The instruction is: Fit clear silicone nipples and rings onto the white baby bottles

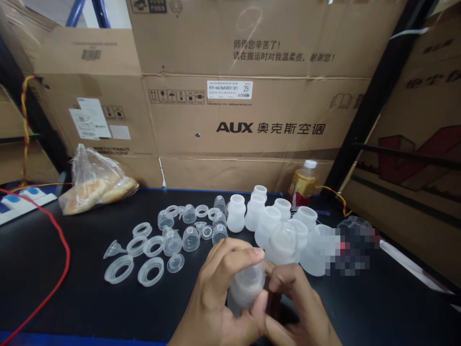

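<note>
Red cable (59, 269) curved over the dark worktop (72, 307) at the far left, and behind it lay a clear bag of flat bread (95, 185). Next came the loose translucent parts: threaded rings (134, 262) lying flat, a small funnel piece (111, 250), and domed caps (190, 238) standing mouth-down. Right of those stood a cluster of frosted bottles (268, 221), upright and touching one another, with a yellow-labelled drink bottle (301, 185) against the cardboard cartons (252, 127).

Low in the middle, both hands were closed round one small frosted bottle (247, 288), held just above the bench edge. The left hand (216, 288) curled over its upper part, thumb and forefinger pinching near the neck; the right hand (295, 307) cupped the body from the other side, fingers bent in. Whether a ring or cap was already seated under the left fingers could not be made out.

To my eye the grip wanted to stay light: soft plastic like this would likely buckle if squeezed, and a part would seat more truly with the bottle held upright and turned squarely.
</note>
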Motion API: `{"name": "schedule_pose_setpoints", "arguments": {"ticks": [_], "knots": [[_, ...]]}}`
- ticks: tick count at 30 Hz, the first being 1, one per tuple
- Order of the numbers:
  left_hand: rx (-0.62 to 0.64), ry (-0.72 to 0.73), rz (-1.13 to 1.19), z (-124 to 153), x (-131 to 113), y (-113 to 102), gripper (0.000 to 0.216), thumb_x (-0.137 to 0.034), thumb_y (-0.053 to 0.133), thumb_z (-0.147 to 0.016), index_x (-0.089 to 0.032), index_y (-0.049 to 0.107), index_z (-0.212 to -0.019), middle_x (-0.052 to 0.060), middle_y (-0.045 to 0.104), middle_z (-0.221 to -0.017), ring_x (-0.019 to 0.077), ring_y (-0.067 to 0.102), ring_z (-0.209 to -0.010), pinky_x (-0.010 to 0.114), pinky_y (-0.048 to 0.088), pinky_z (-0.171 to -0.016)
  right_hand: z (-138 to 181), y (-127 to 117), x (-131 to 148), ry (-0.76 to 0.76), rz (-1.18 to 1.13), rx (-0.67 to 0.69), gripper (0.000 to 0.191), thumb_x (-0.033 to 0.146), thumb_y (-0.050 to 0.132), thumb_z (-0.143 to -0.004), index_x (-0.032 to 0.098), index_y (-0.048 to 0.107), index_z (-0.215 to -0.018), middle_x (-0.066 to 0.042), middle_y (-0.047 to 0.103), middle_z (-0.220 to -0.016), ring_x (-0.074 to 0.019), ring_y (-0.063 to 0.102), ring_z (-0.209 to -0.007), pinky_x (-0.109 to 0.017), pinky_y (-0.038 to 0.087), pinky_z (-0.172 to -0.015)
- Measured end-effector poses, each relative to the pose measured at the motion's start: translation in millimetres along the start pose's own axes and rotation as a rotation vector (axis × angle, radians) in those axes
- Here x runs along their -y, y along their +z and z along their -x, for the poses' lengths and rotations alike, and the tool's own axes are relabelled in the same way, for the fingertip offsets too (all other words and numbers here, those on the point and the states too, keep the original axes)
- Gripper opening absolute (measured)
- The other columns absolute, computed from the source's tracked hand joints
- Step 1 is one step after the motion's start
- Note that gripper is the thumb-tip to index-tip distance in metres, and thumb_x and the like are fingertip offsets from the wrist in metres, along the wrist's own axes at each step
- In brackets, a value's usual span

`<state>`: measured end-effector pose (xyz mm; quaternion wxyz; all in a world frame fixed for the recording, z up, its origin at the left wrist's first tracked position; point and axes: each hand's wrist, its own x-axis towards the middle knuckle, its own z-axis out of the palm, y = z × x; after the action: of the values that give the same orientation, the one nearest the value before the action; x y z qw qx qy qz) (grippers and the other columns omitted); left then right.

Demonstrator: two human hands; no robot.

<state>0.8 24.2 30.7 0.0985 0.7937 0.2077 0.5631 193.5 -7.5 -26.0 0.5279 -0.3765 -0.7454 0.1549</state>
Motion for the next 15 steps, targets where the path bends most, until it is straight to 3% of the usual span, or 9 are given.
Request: {"name": "schedule_pose_setpoints", "arguments": {"ticks": [3, 6, 10, 15], "knots": [[-0.013, -0.007, -0.009, 0.0, -0.6, 2.4, 0.062, -0.007, 0.064, -0.086, -0.032, 0.054, -0.142, 0.003, 0.074, -0.114, 0.0217, 0.077, -0.095, 0.039, 0.066, -0.086, -0.7, 2.2, 1.1, -0.007, 0.0, -0.027, 0.026, 0.024, 0.068, -0.105, 0.032, 0.044, -0.105, 0.008, 0.058, -0.079, -0.0131, 0.055, -0.054, -0.023, 0.045, -0.053], [-0.033, -0.019, -0.04, 1.4, -2.3, 8.4, 0.061, -0.006, 0.062, -0.086, -0.032, 0.054, -0.14, 0.003, 0.073, -0.111, 0.0217, 0.077, -0.092, 0.04, 0.066, -0.083, -1.8, 4.3, 1.3, -0.028, -0.034, -0.06, 0.025, 0.027, 0.068, -0.108, 0.033, 0.044, -0.106, 0.008, 0.065, -0.08, -0.0128, 0.051, -0.052, -0.023, 0.041, -0.049], [-0.107, -0.076, -0.078, 6.3, -7.2, 23.9, 0.058, -0.002, 0.063, -0.088, -0.031, 0.053, -0.138, 0.003, 0.068, -0.107, 0.0218, 0.075, -0.085, 0.04, 0.065, -0.077, -1.3, 4.9, 1.6, -0.015, -0.055, -0.068, 0.025, 0.039, 0.067, -0.113, 0.031, 0.044, -0.106, 0.003, 0.073, -0.088, -0.0142, 0.058, -0.058, -0.023, 0.043, -0.051], [-0.184, -0.147, -0.108, 10.6, -10.7, 37.5, 0.049, -0.005, 0.063, -0.094, -0.032, 0.053, -0.134, 0.003, 0.068, -0.105, 0.0224, 0.074, -0.081, 0.036, 0.062, -0.066, -2.2, 6.5, 9.0, 0.019, -0.037, -0.149, 0.03, 0.051, 0.058, -0.12, 0.031, 0.04, -0.104, 0.003, 0.071, -0.085, -0.0149, 0.06, -0.06, -0.024, 0.043, -0.054]]}}
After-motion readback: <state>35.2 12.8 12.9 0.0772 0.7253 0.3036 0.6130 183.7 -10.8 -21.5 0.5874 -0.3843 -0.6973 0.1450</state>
